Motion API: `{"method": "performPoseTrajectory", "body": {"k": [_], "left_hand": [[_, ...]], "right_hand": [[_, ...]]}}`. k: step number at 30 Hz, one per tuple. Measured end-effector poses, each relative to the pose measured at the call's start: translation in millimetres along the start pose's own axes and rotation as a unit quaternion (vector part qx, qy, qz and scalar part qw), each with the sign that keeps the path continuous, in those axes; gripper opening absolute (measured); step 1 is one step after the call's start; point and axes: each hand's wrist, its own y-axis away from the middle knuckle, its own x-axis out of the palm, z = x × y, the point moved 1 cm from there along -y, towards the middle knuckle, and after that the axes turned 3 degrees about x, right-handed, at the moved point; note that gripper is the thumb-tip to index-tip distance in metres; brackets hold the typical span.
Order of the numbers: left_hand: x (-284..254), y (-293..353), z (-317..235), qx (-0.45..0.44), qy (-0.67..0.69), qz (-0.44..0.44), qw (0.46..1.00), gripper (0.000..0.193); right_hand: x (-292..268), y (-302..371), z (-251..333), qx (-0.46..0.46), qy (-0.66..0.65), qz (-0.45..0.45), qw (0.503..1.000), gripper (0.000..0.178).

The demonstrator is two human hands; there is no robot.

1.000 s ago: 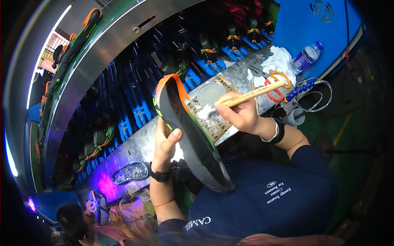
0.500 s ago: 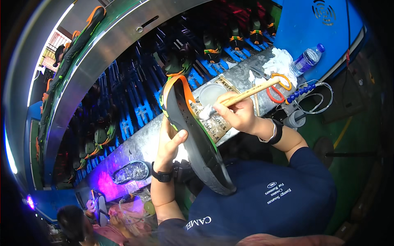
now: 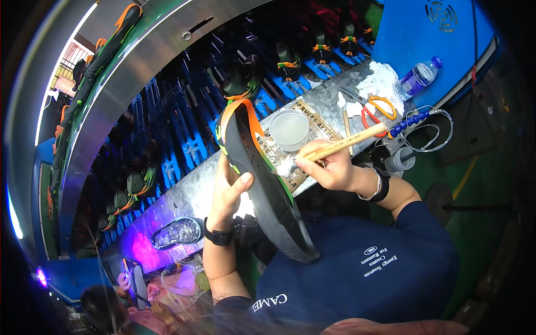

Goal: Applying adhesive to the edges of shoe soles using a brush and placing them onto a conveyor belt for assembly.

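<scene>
My left hand [image 3: 228, 187] is closed around a dark grey sandal [image 3: 262, 192] with an orange heel strap and green edging, held tilted with its strap end up. My right hand [image 3: 330, 167] grips the wooden handle of a brush [image 3: 347, 144]. The brush's white bristles are close to the sandal's right edge; whether they touch it I cannot tell. Just beyond the brush, a round translucent bowl [image 3: 288, 129] stands on a piece of printed cardboard [image 3: 316, 121] on the metal ledge.
Scissors with red and orange handles [image 3: 385, 106], white cloth [image 3: 381, 84] and a bottle [image 3: 419, 78] lie to the right. A sole-shaped mould [image 3: 177, 233] sits on the ledge [image 3: 192, 195] at left. Shoes on blue racks [image 3: 192, 153] stand beyond. A co-worker [image 3: 103, 307] holds a shoe at lower left.
My right hand has brought the brush slightly nearer to me, and its bristles have shifted down along the sandal's edge. More of the bowl shows. My left hand and the sandal stay nearly still.
</scene>
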Motion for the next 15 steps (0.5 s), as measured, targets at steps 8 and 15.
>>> {"method": "performPoseTrajectory", "body": {"k": [8, 15], "left_hand": [[-3.6, -2.0, -1.4, 0.019, -0.002, -0.016, 1.000, 0.079], [-6.6, 0.0, -1.3, 0.016, -0.010, -0.018, 1.000, 0.082]], "right_hand": [[-2.5, 15.4, 15.0, -0.065, 0.034, 0.015, 0.997, 0.006], [-9.0, 26.8, 21.6, -0.007, -0.031, 0.046, 0.998, 0.004]]}}
